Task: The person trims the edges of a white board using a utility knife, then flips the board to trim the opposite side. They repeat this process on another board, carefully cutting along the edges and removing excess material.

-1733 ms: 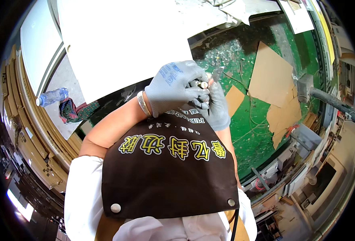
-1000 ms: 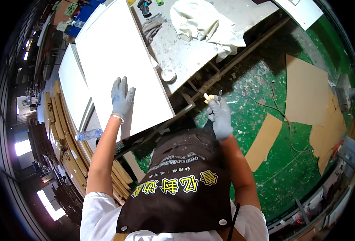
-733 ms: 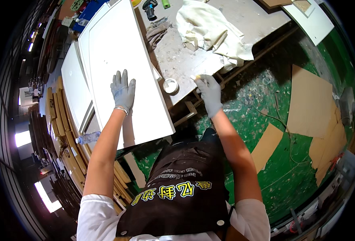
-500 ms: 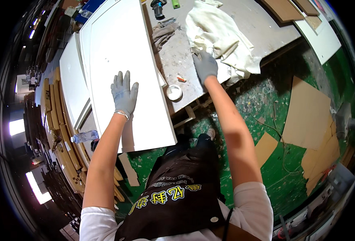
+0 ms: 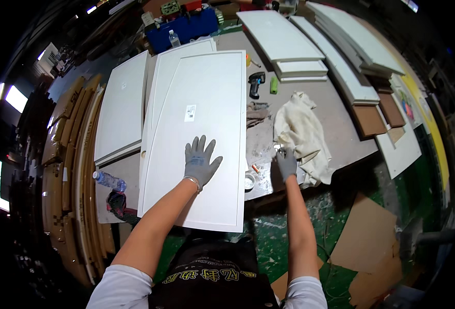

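A large white panel [image 5: 215, 139] with a raised border and a small label lies over another white panel [image 5: 199, 48]. Fingers spread, my left hand [image 5: 200, 162] in a grey glove rests flat on its lower half. My right hand [image 5: 287, 164], also gloved, is at the lower left edge of a crumpled cream cloth [image 5: 300, 123]. Its fingers are closed around something small that I cannot make out. Between the panel and this hand are a round white container [image 5: 249, 181] and a small orange-and-white item [image 5: 256, 168].
A black power tool [image 5: 256, 85], a green object [image 5: 274, 85] and a grey glove [image 5: 257, 113] lie beyond the container. White panels [image 5: 281, 38] are stacked at the far right. At left stand a plastic bottle [image 5: 110, 181] and wrapped boards [image 5: 75, 180]. Cardboard [image 5: 364, 234] covers part of the green floor.
The view has tilted up and turned, bringing the stacked panels and the panel's label into sight. My left hand stays flat on the panel; my right hand remains by the cloth's edge.
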Action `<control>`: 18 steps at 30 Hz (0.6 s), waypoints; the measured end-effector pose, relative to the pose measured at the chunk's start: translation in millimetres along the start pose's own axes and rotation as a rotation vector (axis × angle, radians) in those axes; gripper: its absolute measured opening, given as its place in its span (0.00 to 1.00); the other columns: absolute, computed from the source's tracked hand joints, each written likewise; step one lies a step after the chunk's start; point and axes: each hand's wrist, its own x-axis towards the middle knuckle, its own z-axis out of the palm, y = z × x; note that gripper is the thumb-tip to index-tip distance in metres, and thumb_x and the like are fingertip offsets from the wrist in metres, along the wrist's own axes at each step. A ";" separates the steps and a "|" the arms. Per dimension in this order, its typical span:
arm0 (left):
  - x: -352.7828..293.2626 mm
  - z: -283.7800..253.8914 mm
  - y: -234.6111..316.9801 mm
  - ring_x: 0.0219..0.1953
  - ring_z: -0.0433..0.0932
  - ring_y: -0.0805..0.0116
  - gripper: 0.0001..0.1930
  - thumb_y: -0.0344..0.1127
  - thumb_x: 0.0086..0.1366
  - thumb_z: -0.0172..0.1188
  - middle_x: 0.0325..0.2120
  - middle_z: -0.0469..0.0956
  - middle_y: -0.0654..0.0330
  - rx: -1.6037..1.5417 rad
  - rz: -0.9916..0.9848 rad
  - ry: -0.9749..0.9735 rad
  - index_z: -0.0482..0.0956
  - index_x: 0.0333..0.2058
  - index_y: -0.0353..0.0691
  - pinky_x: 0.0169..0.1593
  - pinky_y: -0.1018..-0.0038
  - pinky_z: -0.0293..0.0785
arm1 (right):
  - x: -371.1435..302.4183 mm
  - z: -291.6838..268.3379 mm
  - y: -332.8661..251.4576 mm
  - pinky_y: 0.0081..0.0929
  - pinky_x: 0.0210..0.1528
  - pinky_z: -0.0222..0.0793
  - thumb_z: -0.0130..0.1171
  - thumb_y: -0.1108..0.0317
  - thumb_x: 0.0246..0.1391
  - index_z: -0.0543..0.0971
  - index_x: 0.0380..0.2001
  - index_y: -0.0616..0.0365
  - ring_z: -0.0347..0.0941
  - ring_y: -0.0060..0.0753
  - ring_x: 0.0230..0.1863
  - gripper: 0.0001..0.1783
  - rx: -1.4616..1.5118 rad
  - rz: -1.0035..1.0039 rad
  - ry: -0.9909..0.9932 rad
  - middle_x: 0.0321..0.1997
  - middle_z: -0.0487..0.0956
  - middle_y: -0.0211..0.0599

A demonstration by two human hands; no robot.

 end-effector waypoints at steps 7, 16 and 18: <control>-5.3 -5.5 -21.6 0.72 0.47 0.43 0.34 0.57 0.67 0.50 0.68 0.55 0.44 -0.135 0.034 0.059 0.64 0.66 0.42 0.72 0.47 0.35 | -106.4 -59.5 -67.8 0.19 0.28 0.64 0.68 0.66 0.54 0.77 0.45 0.60 0.68 0.17 0.27 0.17 0.558 0.164 0.109 0.32 0.78 0.28; -202.8 -72.7 -6.7 0.47 0.80 0.62 0.15 0.29 0.62 0.61 0.44 0.80 0.54 -1.113 0.406 -0.587 0.78 0.48 0.33 0.51 0.72 0.77 | -351.7 -72.8 -208.0 0.10 0.18 0.52 0.59 0.67 0.63 0.71 0.44 0.59 0.58 0.10 0.19 0.11 1.154 0.720 -0.157 0.33 0.75 0.28; -236.4 -40.3 -13.4 0.46 0.79 0.62 0.13 0.32 0.65 0.62 0.43 0.80 0.54 -1.095 0.692 -0.283 0.79 0.46 0.33 0.52 0.71 0.75 | -378.4 -58.9 -231.3 0.11 0.18 0.51 0.59 0.67 0.63 0.72 0.42 0.59 0.58 0.10 0.18 0.10 1.153 0.830 -0.190 0.28 0.73 0.25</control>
